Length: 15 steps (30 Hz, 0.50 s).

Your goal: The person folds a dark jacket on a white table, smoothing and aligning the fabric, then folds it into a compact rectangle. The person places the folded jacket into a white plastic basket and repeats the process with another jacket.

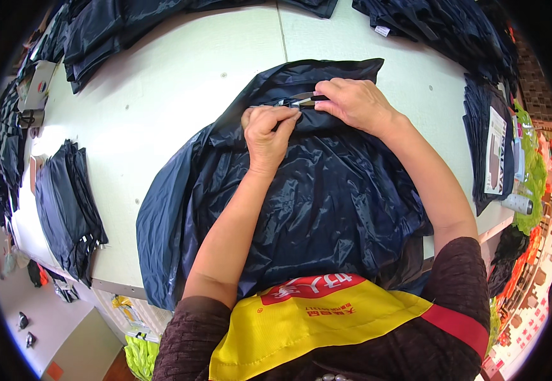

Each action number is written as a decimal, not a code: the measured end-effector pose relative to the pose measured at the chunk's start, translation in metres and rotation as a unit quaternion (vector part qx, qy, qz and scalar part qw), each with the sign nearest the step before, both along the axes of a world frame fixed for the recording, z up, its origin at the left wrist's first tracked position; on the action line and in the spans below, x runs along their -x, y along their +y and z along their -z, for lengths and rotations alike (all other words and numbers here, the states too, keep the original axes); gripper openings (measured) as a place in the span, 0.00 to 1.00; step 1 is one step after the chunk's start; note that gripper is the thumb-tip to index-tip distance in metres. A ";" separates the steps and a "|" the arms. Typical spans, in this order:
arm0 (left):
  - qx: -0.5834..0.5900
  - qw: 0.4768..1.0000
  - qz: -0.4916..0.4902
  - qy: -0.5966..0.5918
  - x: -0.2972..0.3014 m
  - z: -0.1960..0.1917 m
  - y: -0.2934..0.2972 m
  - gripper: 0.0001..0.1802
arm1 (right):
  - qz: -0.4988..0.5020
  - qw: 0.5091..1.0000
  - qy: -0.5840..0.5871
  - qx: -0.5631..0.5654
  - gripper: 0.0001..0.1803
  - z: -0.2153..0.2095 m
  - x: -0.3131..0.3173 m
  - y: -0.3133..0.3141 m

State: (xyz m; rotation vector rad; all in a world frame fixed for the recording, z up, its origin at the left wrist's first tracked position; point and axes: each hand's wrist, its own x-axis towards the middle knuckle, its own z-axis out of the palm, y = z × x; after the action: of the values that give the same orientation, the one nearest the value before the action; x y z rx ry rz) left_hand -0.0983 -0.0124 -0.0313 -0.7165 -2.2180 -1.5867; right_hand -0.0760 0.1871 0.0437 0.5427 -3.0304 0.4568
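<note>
Two hands are counted near 12 o'clock: one left hand (266,136), one right hand (355,105). Between them, one tool (304,101) is noted. One garment (327,190) is counted at centre, on one table (162,82). Four piles are recorded there: an 11 o'clock pile (111,32), a 1 o'clock pile (434,28), a 3 o'clock pile (477,140) and a 9 o'clock pile (66,197); their layers could not be counted. At 3 o'clock, one card (496,152) and one cylinder (518,203) are tallied. One apron (327,320) is counted at 6 o'clock. Two sleeves are noted: a 7 o'clock sleeve (187,336), a 4 o'clock sleeve (460,273).
</note>
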 end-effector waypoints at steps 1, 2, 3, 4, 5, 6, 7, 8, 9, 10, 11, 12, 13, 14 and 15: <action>0.000 1.000 -0.002 -0.003 0.000 0.000 0.000 0.05 | 0.002 1.000 0.000 -0.011 0.14 -0.002 -0.001 0.000; 0.001 1.000 -0.003 -0.007 -0.001 0.000 0.000 0.05 | 0.000 1.000 -0.001 -0.008 0.14 -0.003 -0.001 0.000; 0.001 1.000 -0.004 -0.010 -0.001 -0.001 0.000 0.05 | -0.001 1.000 -0.002 -0.006 0.14 -0.005 -0.002 0.000; -0.006 1.000 -0.005 -0.015 -0.002 -0.002 0.001 0.05 | -0.002 1.000 -0.002 -0.003 0.14 -0.006 -0.003 0.000; -0.012 1.000 -0.007 -0.020 -0.002 -0.004 0.001 0.05 | 0.001 1.000 -0.004 -0.004 0.14 -0.007 -0.004 0.002; -0.018 0.999 -0.009 -0.025 -0.002 -0.004 0.001 0.05 | 0.002 1.000 -0.005 -0.004 0.14 -0.005 -0.005 0.003; -0.013 1.000 -0.005 -0.016 -0.002 -0.004 0.001 0.05 | 0.004 1.000 -0.007 -0.004 0.14 -0.004 -0.005 0.003; -0.007 1.000 -0.002 -0.008 -0.002 -0.003 0.001 0.05 | 0.000 1.000 0.001 0.005 0.14 -0.002 -0.005 0.002; -0.002 1.000 0.002 0.000 -0.002 -0.002 0.002 0.05 | -0.003 1.000 0.008 0.014 0.14 0.001 -0.005 0.001; 0.000 1.000 0.003 0.002 -0.002 -0.002 0.001 0.05 | -0.006 1.000 0.015 0.023 0.14 0.003 -0.005 -0.001; 0.002 1.000 0.003 0.004 -0.002 -0.002 0.001 0.05 | -0.005 0.999 0.021 0.029 0.14 0.005 -0.004 -0.003; 0.005 1.000 0.004 0.006 -0.002 -0.002 0.001 0.05 | -0.005 0.999 0.025 0.035 0.14 0.007 -0.002 -0.006; 0.007 1.000 0.003 0.005 -0.002 -0.001 0.001 0.05 | -0.004 0.999 0.030 0.041 0.14 0.008 -0.001 -0.007; 0.009 1.000 0.002 0.004 -0.001 0.000 0.000 0.05 | 0.002 0.999 0.019 0.041 0.14 0.010 -0.001 -0.007; 0.010 1.000 0.001 0.002 -0.001 0.001 0.000 0.05 | 0.007 0.999 0.008 0.041 0.14 0.012 -0.001 -0.006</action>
State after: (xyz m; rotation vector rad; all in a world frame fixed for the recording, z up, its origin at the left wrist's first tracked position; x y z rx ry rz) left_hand -0.0970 -0.0122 -0.0319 -0.7274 -2.2341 -1.5636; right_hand -0.0750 0.1806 0.0318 0.5173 -2.9825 0.5693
